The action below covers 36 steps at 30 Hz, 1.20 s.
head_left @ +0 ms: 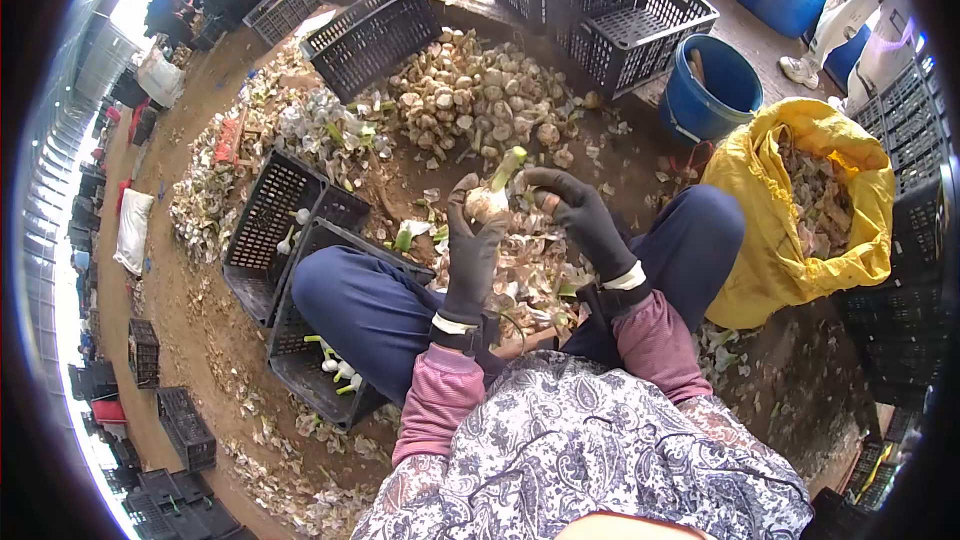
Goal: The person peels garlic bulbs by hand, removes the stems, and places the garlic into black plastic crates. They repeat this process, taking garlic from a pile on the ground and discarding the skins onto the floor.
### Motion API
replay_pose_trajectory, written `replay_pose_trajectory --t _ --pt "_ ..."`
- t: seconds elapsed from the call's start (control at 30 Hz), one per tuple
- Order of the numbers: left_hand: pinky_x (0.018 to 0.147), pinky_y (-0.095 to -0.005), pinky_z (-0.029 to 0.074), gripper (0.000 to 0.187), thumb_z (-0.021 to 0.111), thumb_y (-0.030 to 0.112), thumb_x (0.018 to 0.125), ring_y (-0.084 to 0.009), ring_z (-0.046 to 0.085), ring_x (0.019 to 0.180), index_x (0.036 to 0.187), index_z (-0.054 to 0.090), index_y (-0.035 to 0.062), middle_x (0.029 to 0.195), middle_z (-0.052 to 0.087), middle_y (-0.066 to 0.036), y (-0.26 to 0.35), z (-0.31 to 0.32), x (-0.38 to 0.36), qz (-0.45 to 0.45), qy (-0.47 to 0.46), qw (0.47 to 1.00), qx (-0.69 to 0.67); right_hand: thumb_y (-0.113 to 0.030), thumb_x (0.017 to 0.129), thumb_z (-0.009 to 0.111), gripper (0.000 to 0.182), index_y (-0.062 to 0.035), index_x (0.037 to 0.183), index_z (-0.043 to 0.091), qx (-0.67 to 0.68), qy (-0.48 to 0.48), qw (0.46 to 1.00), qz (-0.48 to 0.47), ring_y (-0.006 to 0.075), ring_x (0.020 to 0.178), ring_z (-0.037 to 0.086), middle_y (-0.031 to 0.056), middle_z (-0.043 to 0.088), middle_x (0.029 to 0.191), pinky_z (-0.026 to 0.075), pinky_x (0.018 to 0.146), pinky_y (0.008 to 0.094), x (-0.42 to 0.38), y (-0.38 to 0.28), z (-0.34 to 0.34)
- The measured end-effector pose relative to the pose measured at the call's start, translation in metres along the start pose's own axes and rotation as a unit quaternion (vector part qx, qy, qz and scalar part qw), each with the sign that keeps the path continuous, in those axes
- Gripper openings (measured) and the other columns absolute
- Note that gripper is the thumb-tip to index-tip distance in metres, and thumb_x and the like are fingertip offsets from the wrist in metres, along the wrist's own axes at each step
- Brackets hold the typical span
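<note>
A garlic bulb point(487, 206) with a thick green-white stem pointing up sits in my left hand point(472, 255), its gloved fingers closed around the lower sides. My right hand point(588, 223), also in a dark glove, is just right of the stem, fingers bent and apart, with nothing visible in them. An orange-tan patch shows at one of its fingertips. Below both hands, between my knees, lies a heap of loose garlic skins point(540, 270). Ahead of my hands is a large pile of unpeeled garlic bulbs point(480, 95).
Black crates point(300, 360) at my left knee hold a few cleaned bulbs. A yellow sack point(745, 240) of skins stands at my right knee, with a blue bucket point(680, 105) behind it. Stacked crates point(640, 30) stand ahead; a person's legs point(850, 30) show at upper right.
</note>
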<state>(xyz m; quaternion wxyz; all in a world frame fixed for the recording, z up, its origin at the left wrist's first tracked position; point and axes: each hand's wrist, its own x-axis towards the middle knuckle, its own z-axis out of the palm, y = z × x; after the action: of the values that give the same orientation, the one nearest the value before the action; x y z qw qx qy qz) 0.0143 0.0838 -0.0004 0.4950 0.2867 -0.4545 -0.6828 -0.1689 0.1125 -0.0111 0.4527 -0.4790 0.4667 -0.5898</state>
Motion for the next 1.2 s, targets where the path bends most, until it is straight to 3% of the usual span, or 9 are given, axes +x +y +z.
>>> replay_pose_trajectory --t 0.17,0.3,0.53,0.63,0.7,0.8,1.03,1.1,1.2 --pt "0.106 -0.0314 0.047 0.07 0.073 -0.006 0.084 -0.0195 0.053 0.126 0.145 0.041 0.006 0.142 0.05 -0.01 -0.014 -0.004 0.004 0.077 0.006 0.979 0.19 -0.008 0.092 0.068 0.03 0.0015 0.12 0.066 0.194 0.013 0.971 0.142 0.0126 0.104 0.064 0.0047 0.07 0.116 0.05 0.091 0.029 0.002 0.01 0.017" --pt "0.105 -0.0349 0.047 0.073 0.084 0.008 0.079 -0.0225 0.054 0.124 0.14 0.046 0.0032 0.138 0.052 -0.012 -0.015 -0.004 0.007 0.151 0.035 0.919 0.362 -0.011 0.095 0.068 0.025 0.0028 0.116 0.067 0.148 0.03 0.988 0.039 0.0103 0.092 0.064 0.0045 0.07 0.108 0.053 0.079 0.0253 0.01 0.028 0.028" --pt "0.099 -0.0342 0.05 0.072 0.085 0.007 0.077 -0.0237 0.059 0.118 0.138 0.047 0.0033 0.134 0.054 -0.013 -0.02 -0.021 0.006 0.172 0.089 0.882 0.43 -0.006 0.096 0.063 0.016 0.0039 0.107 0.068 0.108 0.041 0.989 0.097 0.0108 0.087 0.064 0.003 0.07 0.099 0.051 0.075 0.0251 0.021 0.041 0.049" --pt "0.096 -0.0327 0.052 0.074 0.085 0.001 0.075 -0.0213 0.061 0.113 0.138 0.047 0.003 0.132 0.056 -0.011 -0.024 -0.034 0.005 0.111 0.094 0.944 0.297 -0.004 0.094 0.063 0.01 0.0025 0.101 0.066 -0.064 0.022 0.997 0.046 0.0169 0.085 0.064 0.0066 0.069 0.094 0.049 0.075 0.0275 0.023 0.05 0.048" --pt "0.086 -0.0302 0.056 0.058 0.074 0.015 0.089 -0.0185 0.063 0.105 0.139 0.047 0.0021 0.125 0.06 -0.009 -0.021 -0.04 0.005 0.033 0.075 0.99 0.11 -0.001 0.091 0.062 0.007 0.0016 0.097 0.065 -0.221 0.001 0.975 -0.014 0.0225 0.084 0.065 0.0107 0.067 0.092 0.049 0.075 0.0292 0.028 0.045 0.049" --pt "0.071 -0.0273 0.056 0.058 0.053 0.047 0.101 -0.0191 0.067 0.09 0.139 0.049 0.0037 0.114 0.065 -0.011 -0.013 -0.061 0.002 -0.098 -0.013 0.974 -0.205 0.002 0.083 0.064 0.017 -0.0003 0.099 0.068 -0.141 0.04 0.984 -0.1 0.0196 0.087 0.066 0.0104 0.068 0.093 0.051 0.075 0.0316 0.032 0.028 0.066" --pt "0.066 -0.0272 0.055 0.059 0.056 0.053 0.099 -0.0159 0.067 0.079 0.128 0.057 0.002 0.105 0.068 -0.009 -0.023 -0.062 0.011 -0.119 0.137 0.967 -0.181 0.004 0.08 0.067 0.029 -0.0011 0.108 0.068 -0.199 0.009 0.969 -0.147 0.025 0.093 0.069 0.0152 0.071 0.102 0.054 0.077 0.0335 0.023 0.046 0.065" --pt "0.051 -0.0183 0.048 0.057 0.057 0.047 0.099 -0.0084 0.064 0.067 0.133 0.055 0.0012 0.102 0.069 -0.011 -0.016 -0.07 0.003 -0.088 -0.022 0.981 -0.171 0.004 0.088 0.063 0.02 0.0006 0.107 0.069 0.061 0.093 0.991 0.069 0.0144 0.089 0.068 0.0064 0.073 0.099 0.055 0.078 0.0299 0.026 0.054 0.056" --pt "0.052 -0.0203 0.048 0.063 0.054 0.051 0.1 -0.0113 0.063 0.066 0.139 0.049 0.0021 0.099 0.07 -0.014 -0.004 -0.062 0.007 -0.189 -0.079 0.958 -0.2 0.003 0.086 0.065 0.023 0.0017 0.109 0.068 0.017 0.158 0.982 0.107 0.015 0.087 0.068 0.0057 0.072 0.097 0.054 0.079 0.0294 0.032 0.069 0.042"
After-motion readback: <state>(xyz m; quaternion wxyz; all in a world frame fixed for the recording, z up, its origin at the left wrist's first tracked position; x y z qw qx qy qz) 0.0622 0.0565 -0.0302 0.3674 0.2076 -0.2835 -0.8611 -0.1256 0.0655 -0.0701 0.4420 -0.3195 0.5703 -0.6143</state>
